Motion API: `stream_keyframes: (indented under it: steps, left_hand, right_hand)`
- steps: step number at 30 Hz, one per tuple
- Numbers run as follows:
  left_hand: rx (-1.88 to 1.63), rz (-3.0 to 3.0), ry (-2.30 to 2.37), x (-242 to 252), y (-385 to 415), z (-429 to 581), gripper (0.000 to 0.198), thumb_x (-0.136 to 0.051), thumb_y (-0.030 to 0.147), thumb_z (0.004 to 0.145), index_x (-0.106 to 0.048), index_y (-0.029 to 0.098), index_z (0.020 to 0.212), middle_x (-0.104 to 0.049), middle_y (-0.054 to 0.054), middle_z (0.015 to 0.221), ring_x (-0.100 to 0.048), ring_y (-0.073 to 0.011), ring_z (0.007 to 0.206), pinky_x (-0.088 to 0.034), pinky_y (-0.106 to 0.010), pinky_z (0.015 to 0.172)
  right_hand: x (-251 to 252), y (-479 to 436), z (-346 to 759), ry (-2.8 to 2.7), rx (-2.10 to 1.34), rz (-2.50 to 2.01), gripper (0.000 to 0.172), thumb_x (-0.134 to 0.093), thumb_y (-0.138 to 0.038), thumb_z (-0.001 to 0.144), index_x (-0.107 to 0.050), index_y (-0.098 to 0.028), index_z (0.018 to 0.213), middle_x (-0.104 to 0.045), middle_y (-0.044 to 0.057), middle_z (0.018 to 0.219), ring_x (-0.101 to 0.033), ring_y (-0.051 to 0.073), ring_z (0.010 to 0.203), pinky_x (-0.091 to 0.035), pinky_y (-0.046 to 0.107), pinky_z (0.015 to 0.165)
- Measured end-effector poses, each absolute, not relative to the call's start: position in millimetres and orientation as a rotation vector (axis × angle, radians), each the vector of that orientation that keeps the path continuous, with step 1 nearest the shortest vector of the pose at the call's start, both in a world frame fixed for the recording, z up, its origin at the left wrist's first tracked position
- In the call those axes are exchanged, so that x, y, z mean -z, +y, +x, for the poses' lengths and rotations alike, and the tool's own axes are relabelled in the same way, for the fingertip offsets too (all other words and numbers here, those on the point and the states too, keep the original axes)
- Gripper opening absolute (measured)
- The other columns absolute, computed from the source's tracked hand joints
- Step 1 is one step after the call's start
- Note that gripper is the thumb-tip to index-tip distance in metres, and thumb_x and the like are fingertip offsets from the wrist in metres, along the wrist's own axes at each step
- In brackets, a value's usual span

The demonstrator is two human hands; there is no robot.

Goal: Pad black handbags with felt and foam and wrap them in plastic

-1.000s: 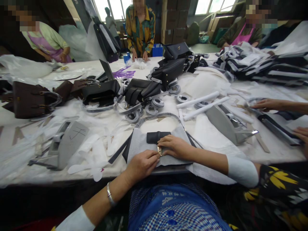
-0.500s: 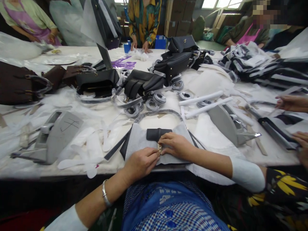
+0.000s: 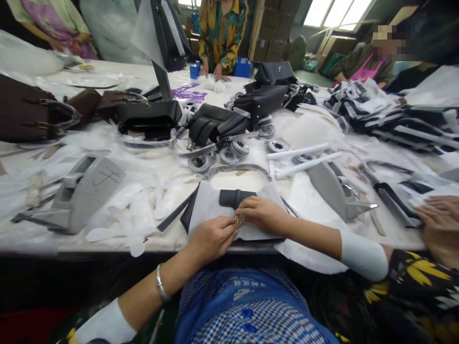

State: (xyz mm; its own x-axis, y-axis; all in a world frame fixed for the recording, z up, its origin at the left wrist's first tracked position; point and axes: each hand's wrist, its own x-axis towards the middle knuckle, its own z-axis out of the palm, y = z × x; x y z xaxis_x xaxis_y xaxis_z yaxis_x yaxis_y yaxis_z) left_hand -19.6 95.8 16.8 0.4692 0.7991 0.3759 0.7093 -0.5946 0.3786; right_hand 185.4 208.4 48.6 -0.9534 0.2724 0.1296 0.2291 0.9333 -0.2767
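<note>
Right in front of me lies a black handbag, its front covered by a sheet of white tissue paper. A black flap shows above the paper, with a gold clasp at its lower end. My left hand pinches the clasp from the left. From the right, my right hand closes its fingers on the same clasp and partly covers the flap. The bag's wrapped handle arches away from me on the table.
Grey tape dispensers stand left and right. Black bags and wrapped strap coils lie beyond. A co-worker's hands work at the right edge; another person's hands are across the table.
My hands stay at the clasp with only small finger movements, and the clasp looks turned. The co-worker's hands at right have come down onto their wrapped bag. The view has shifted slightly.
</note>
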Motion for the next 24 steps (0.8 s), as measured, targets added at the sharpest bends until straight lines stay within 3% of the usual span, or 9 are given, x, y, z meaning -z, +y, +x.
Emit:
stream_keyframes:
  steps: [12, 15, 20, 24]
  left_hand:
    - [-0.834, 2.457, 1.296, -16, 98, -22, 0.023, -0.051, 0.021, 0.096, -0.069, 0.021, 0.110, -0.072, -0.004, 0.106, -0.068, -0.0177, 0.096, -0.057, -0.028, 0.080]
    - [-0.857, 2.431, 1.309, -15, 98, -22, 0.024, -0.050, 0.022, 0.096, -0.070, 0.021, 0.110, -0.072, -0.005, 0.105, -0.069, -0.0171, 0.094, -0.057, -0.028, 0.080]
    - [-0.886, 2.393, 1.298, -13, 98, -22, 0.024, -0.049, 0.022, 0.097, -0.070, 0.019, 0.108, -0.072, -0.005, 0.106, -0.068, -0.0175, 0.096, -0.057, -0.028, 0.083]
    - [-0.889, 2.384, 1.302, -14, 98, -22, 0.022, -0.050, 0.021, 0.096, -0.071, 0.018, 0.100, -0.071, -0.006, 0.102, -0.068, -0.0171, 0.092, -0.057, -0.028, 0.079]
  right_hand:
    - [-73, 238, 151, -3.263, 0.332, 0.640, 0.024, -0.046, -0.013, 0.100, -0.068, -0.013, 0.093, -0.067, 0.006, 0.083, -0.058, 0.019, 0.076, -0.046, 0.032, 0.067]
    - [-75, 242, 146, -3.266, 0.337, 0.733, 0.024, -0.046, -0.014, 0.100, -0.068, -0.013, 0.091, -0.065, 0.006, 0.081, -0.056, 0.020, 0.073, -0.044, 0.033, 0.064]
    - [-75, 254, 137, -3.258, 0.156, 0.889, 0.022, -0.044, -0.016, 0.100, -0.066, -0.014, 0.095, -0.064, 0.009, 0.092, -0.053, 0.021, 0.079, -0.044, 0.034, 0.071]
    - [-70, 257, 137, -3.284, 0.053, 0.871, 0.022, -0.042, -0.015, 0.100, -0.064, -0.014, 0.095, -0.062, 0.009, 0.089, -0.051, 0.021, 0.080, -0.043, 0.034, 0.074]
